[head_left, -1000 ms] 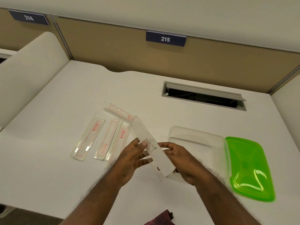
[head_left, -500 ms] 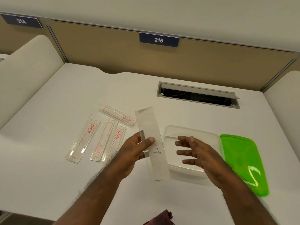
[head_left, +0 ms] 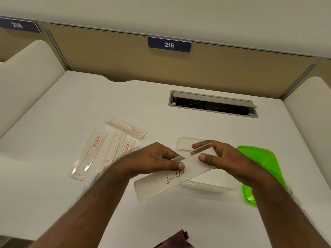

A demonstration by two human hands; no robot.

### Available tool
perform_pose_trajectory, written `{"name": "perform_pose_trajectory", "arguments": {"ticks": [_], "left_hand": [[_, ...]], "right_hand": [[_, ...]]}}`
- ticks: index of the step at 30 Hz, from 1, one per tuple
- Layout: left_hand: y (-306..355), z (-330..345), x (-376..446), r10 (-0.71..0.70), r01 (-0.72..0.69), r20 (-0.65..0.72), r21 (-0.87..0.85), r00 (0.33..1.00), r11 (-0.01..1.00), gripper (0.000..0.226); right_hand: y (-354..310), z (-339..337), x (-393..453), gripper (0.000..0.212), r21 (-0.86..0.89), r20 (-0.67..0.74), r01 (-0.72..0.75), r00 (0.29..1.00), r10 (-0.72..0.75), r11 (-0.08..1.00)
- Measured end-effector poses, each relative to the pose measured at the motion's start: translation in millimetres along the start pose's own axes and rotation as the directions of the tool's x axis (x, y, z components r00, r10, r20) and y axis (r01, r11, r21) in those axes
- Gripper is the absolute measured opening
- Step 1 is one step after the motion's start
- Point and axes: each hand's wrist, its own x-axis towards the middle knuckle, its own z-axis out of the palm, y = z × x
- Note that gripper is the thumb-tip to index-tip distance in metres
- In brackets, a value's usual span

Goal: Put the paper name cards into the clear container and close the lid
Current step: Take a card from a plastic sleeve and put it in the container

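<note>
You're at a white cubicle desk (head_left: 53,203) with tan partition walls, and a dark blue "215" plate (head_left: 169,44) sits straight up the partition from the clear container (head_left: 211,183).

Both your hands are pinched on one paper name card (head_left: 161,183), a long narrow strip inside a clear plastic sleeve with "LION" handwritten on it in black. Its long axis runs diagonally: the near end points down and left of the container, hanging over bare desk, and the far end rises up and right, over the container's open top. Your left hand (head_left: 154,160) has the thumb on the card's face with the fingers curled behind the top edge. Your right hand (head_left: 227,161) clamps the far end, thumb in front and fingers wrapped over the back. The card is held up off the container, tilted, not lying inside it.

The container is a shallow frosted rectangle with rounded corners. The lime green lid (head_left: 265,169) is glossy and translucent, lying flat against the container's right side.

Left of the container, four more cards (head_left: 87,153) in red-printed clear sleeves lie flat, three roughly parallel and one angled across their far ends.
</note>
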Motion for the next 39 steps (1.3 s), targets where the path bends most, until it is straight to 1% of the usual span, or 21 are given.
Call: {"name": "perform_pose_trajectory", "arguments": {"ticks": [3,7,10,12,15,18,21,24,27,32,36,39], "left_hand": [[-1,-11,-1,0.005,-0.004,0.043,-0.029,0.999,1.0,0.035],[-7,-34,-9,0.021,-0.013,0.091,-0.089,0.996,0.996,0.041],[-16,-49,-15,0.07,-0.066,0.028,-0.131,0.997,0.989,0.043],[-22,-53,-16,0.104,-0.104,-0.007,-0.184,0.995,0.977,0.042],[-25,-52,-14,0.135,-0.148,-0.079,-0.201,0.988,0.968,0.039],[-27,-51,-12,0.169,-0.201,-0.151,-0.229,0.974,0.953,0.034],[-26,-50,-12,0.211,-0.249,-0.171,-0.242,0.962,0.938,0.034],[-22,-48,-10,0.237,-0.278,-0.192,-0.229,0.952,0.933,0.033],[-17,-44,-6,0.263,-0.304,-0.205,-0.203,0.943,0.931,0.032],[-13,-34,5,0.281,-0.317,-0.228,-0.145,0.932,0.937,0.032],[-15,-21,20,0.255,-0.26,-0.265,0.014,0.93,0.965,0.028],[-21,-7,37,0.213,-0.213,-0.268,0.03,0.939,0.977,0.029]], "right_hand": [[6,-2,-2,0.027,0.082,-0.052,-0.005,0.999,0.009,0.997],[14,-8,-5,0.027,0.239,-0.157,-0.03,0.985,0.069,0.971],[14,-13,-10,0.036,0.314,-0.238,0.003,0.968,0.076,0.95],[13,-16,-13,0.04,0.325,-0.277,0.025,0.958,0.07,0.946],[10,-20,-16,0.04,0.24,-0.286,0.014,0.956,0.057,0.971],[4,-30,-22,0.038,0.159,-0.215,-0.027,0.975,0.061,0.987],[-5,-40,-29,0.035,0.105,-0.128,-0.046,0.99,0.059,0.993],[-14,-48,-34,0.03,0.058,-0.115,-0.042,0.992,0.049,0.997],[-18,-53,-35,0.026,0.014,-0.141,-0.046,0.989,0.047,0.999],[-14,-61,-37,0.027,-0.081,-0.224,-0.041,0.974,0.022,0.996],[2,-72,-34,0.026,-0.274,-0.302,-0.089,0.953,0.002,0.958],[21,-81,-32,0.025,-0.376,-0.363,-0.137,0.932,-0.01,0.916]]}}
